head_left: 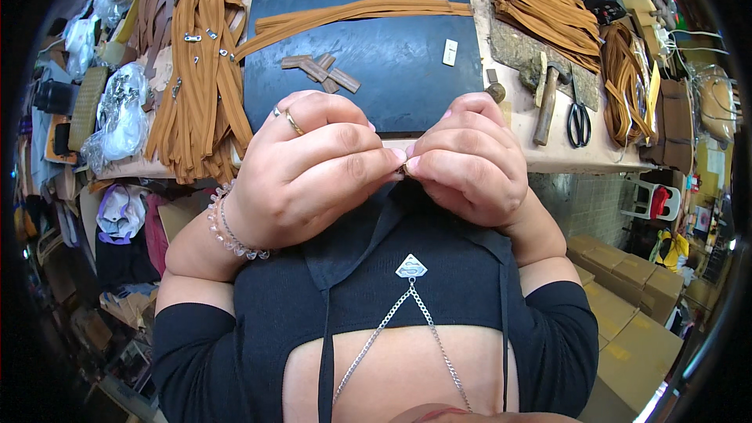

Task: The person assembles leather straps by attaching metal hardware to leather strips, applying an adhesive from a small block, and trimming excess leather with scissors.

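Note:
My left hand point(317, 160) and my right hand point(470, 157) meet in front of my chest, over the near edge of the table. Fingertips and thumbs are pinched closed around a small dark piece point(404, 169), mostly hidden, whose kind I cannot make out. Just beyond them lies a black board point(384, 70). On it are several short brown strips point(319, 70), a long bundle of tan zipper tapes point(352, 12) and a small white block point(450, 52). More tan zipper tapes point(200, 94), with silver zipper sliders point(193, 37) on them, hang over the table's edge at the left.
At the right lie a hammer point(546, 106), black-handled scissors point(579, 121) and more zipper bundles point(548, 12). Clear plastic bags point(121, 110) crowd the far left. Cardboard boxes point(634, 341) stand on the floor at the lower right, near a white stool point(658, 200).

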The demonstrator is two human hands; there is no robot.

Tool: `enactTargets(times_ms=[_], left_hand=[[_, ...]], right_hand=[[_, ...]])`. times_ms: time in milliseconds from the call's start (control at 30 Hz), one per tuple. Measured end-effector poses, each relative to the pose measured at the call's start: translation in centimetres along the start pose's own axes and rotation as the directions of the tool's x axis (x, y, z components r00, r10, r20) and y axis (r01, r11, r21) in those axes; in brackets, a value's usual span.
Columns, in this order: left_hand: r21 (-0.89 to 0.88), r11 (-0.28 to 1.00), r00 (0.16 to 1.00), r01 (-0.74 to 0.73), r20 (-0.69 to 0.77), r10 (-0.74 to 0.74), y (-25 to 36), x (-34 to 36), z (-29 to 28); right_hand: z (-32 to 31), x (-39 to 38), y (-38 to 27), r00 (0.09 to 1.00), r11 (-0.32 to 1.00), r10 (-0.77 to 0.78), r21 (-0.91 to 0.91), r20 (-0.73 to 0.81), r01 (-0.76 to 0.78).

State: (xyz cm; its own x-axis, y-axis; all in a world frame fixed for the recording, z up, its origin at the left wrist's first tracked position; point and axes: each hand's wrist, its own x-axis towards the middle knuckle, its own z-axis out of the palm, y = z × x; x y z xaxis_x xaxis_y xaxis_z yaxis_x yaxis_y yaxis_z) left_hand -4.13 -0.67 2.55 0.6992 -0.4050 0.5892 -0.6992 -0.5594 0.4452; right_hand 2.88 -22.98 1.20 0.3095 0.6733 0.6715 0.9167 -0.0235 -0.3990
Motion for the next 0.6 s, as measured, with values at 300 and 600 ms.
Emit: enactTargets(times_ms=[300,600], left_hand=[[-0.280,0.920,0.961,0.274,0.065,-0.267,-1.6,-0.4,1.2],[-0.745,-0.060,0.575,0.665,0.562,-0.595,-2.3,-0.9,1.7]], right_hand=[[0.6,-0.1,0.3,0.924,0.885,0.356,0.266,0.138,-0.381],[1.0,0.0,-0.6,0.708,0.435,0.642,0.620,0.296,-0.653]])
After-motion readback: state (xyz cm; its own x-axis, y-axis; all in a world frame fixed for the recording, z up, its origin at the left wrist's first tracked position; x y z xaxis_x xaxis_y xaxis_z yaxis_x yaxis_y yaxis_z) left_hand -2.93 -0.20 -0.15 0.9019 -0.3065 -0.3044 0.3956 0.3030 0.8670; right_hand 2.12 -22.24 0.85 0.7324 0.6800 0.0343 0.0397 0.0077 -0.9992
